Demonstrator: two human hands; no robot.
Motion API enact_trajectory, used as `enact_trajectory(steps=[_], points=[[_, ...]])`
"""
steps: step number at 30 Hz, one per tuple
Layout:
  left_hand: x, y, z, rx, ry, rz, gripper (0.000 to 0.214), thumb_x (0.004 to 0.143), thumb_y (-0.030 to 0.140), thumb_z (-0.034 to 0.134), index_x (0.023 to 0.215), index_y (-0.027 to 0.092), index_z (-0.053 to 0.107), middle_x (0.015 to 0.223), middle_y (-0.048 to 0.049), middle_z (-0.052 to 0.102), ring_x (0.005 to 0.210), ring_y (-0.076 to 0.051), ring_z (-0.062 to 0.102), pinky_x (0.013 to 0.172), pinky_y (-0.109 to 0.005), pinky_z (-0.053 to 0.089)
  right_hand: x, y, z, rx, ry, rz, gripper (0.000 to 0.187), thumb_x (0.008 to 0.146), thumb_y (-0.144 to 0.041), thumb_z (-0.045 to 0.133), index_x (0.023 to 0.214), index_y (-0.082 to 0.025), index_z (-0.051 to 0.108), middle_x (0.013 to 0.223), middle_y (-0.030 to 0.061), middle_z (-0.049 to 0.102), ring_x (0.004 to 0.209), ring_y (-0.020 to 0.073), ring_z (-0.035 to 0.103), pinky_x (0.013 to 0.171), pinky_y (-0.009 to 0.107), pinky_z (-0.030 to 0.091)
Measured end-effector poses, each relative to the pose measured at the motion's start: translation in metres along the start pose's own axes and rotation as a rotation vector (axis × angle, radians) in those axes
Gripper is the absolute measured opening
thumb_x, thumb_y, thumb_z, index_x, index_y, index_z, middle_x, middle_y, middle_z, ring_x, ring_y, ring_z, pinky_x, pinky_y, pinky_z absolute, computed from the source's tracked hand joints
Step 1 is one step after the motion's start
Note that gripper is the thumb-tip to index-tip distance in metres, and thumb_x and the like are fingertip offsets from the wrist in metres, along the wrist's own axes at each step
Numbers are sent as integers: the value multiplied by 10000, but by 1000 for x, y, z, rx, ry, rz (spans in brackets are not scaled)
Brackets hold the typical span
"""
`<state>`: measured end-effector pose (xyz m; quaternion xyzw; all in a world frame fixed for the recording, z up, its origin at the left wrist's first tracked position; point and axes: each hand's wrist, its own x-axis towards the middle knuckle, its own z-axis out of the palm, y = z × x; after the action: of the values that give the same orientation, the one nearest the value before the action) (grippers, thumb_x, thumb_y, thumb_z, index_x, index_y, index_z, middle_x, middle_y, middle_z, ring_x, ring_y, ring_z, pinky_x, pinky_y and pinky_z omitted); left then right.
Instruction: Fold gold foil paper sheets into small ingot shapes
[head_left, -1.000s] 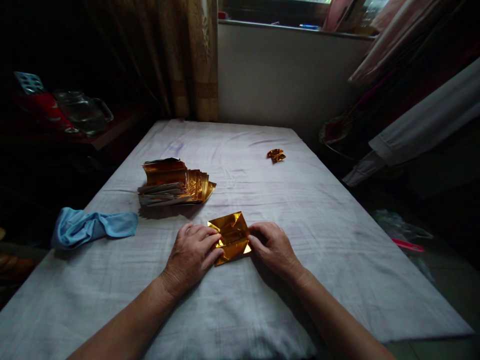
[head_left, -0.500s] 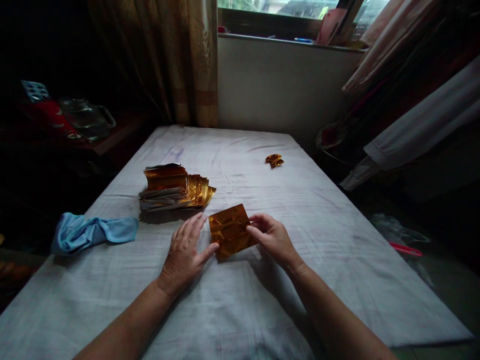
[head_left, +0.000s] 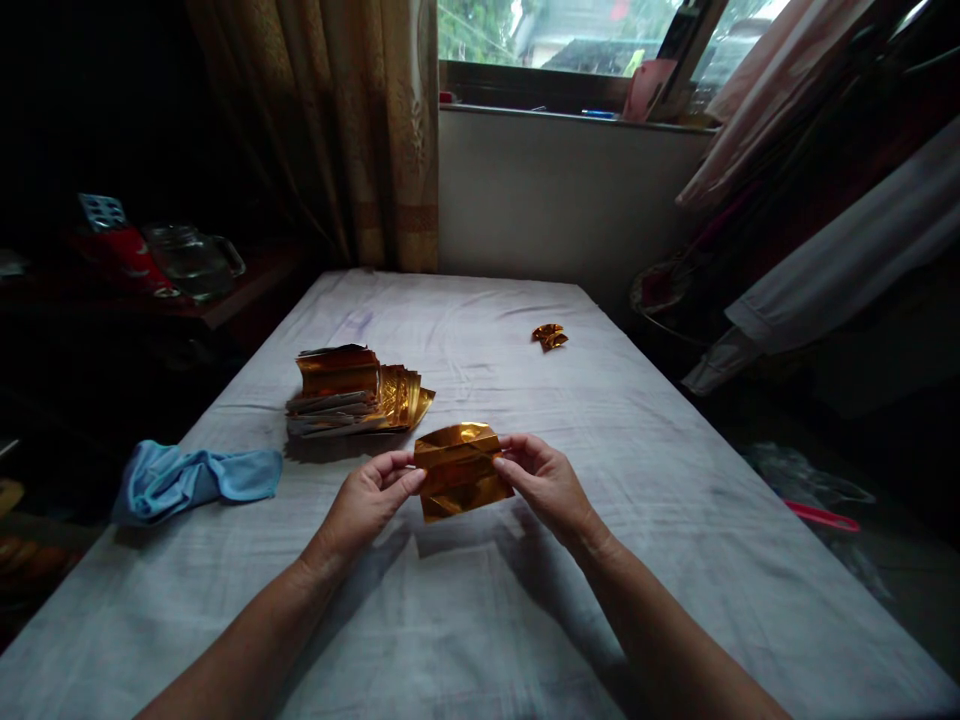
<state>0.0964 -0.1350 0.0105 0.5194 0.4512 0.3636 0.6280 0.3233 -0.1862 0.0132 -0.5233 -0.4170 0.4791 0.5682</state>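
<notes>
A shiny gold foil paper sheet (head_left: 461, 470) is held up between my two hands, a little above the cloth-covered table. My left hand (head_left: 367, 500) pinches its left edge between thumb and fingers. On the opposite side, my right hand (head_left: 547, 485) grips the right edge in the same way. The sheet bends slightly across its middle. Beyond my left hand lies a thick stack of gold foil papers (head_left: 337, 378), fanned out toward the right. Two small folded gold foil pieces (head_left: 551, 337) rest farther back on the right.
A blue cloth (head_left: 199, 484) lies at the left edge of the table (head_left: 660, 560). A glass jug (head_left: 193, 262) and a red packet (head_left: 131, 258) stand on a dark side table. Clothes (head_left: 840, 260) hang at the right, and a curtain (head_left: 375, 130) hangs behind.
My left hand has closed from lying open beside the sheet to pinching its left edge. The sheet is now raised and bent. The whole view has shifted slightly upward.
</notes>
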Motion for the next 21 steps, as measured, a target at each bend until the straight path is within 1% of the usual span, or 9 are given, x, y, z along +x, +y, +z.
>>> enact_trajectory(steps=[3, 7, 10, 13, 15, 16, 18, 20, 21], points=[[5, 3, -1, 41, 23, 48, 509, 596, 521, 863, 897, 142, 705, 836, -66, 761, 769, -214, 725, 727, -334, 600, 3, 1, -1, -38, 9, -25, 396, 662, -522, 812, 846, -199, 677, 745, 6, 704, 686, 157, 650, 666, 296, 547], [15, 2, -3, 122, 40, 99, 476, 607, 513, 853, 877, 150, 704, 756, -42, 740, 676, -182, 695, 635, -292, 581, 7, -1, -4, -77, 31, -43, 411, 681, -548, 790, 859, -193, 683, 828, 32, 724, 770, 183, 674, 741, 328, 562], [20, 1, -4, 186, 45, 158, 468, 631, 512, 831, 904, 153, 706, 733, -33, 733, 659, -176, 687, 641, -290, 577, 9, -2, -6, -76, 19, -29, 406, 689, -536, 786, 881, -191, 692, 858, 39, 736, 800, 189, 685, 777, 342, 565], [20, 1, -4, 295, 67, 260, 406, 715, 500, 761, 934, 160, 717, 832, -54, 757, 715, -187, 701, 693, -301, 577, 11, -3, -6, -68, 3, -43, 379, 668, -495, 799, 881, -206, 680, 856, 31, 742, 807, 194, 693, 781, 346, 564], [19, 1, -4, 429, 119, 364, 335, 787, 474, 700, 937, 176, 729, 865, -56, 763, 704, -181, 692, 685, -295, 569, 11, -3, -6, -114, 8, -85, 346, 673, -451, 787, 895, -211, 673, 839, 27, 740, 777, 190, 689, 757, 342, 559], [18, 1, -4, 503, 151, 440, 295, 817, 453, 674, 932, 188, 734, 868, -51, 763, 697, -177, 685, 684, -292, 565, 10, -3, -6, -166, 19, -125, 315, 687, -427, 768, 899, -212, 675, 829, 25, 737, 761, 186, 683, 750, 339, 554], [17, 1, -5, 627, 200, 634, 223, 862, 404, 639, 914, 209, 734, 866, -40, 761, 721, -175, 683, 713, -291, 563, 8, -3, -6, -310, 70, -240, 220, 734, -384, 709, 875, -218, 679, 804, 20, 729, 742, 178, 666, 752, 333, 539], [16, 1, -6, 712, 208, 831, 175, 899, 350, 611, 895, 216, 724, 859, -36, 757, 780, -179, 691, 771, -295, 562, 6, -2, -7, -451, 123, -372, 130, 780, -340, 644, 841, -231, 678, 791, 18, 724, 754, 183, 658, 765, 332, 526], [16, 0, -7, 751, 193, 904, 164, 916, 322, 596, 893, 214, 717, 857, -39, 756, 811, -181, 695, 799, -299, 559, 4, -1, -8, -512, 136, -430, 100, 794, -314, 619, 827, -237, 675, 798, 22, 725, 775, 190, 659, 776, 337, 521]])
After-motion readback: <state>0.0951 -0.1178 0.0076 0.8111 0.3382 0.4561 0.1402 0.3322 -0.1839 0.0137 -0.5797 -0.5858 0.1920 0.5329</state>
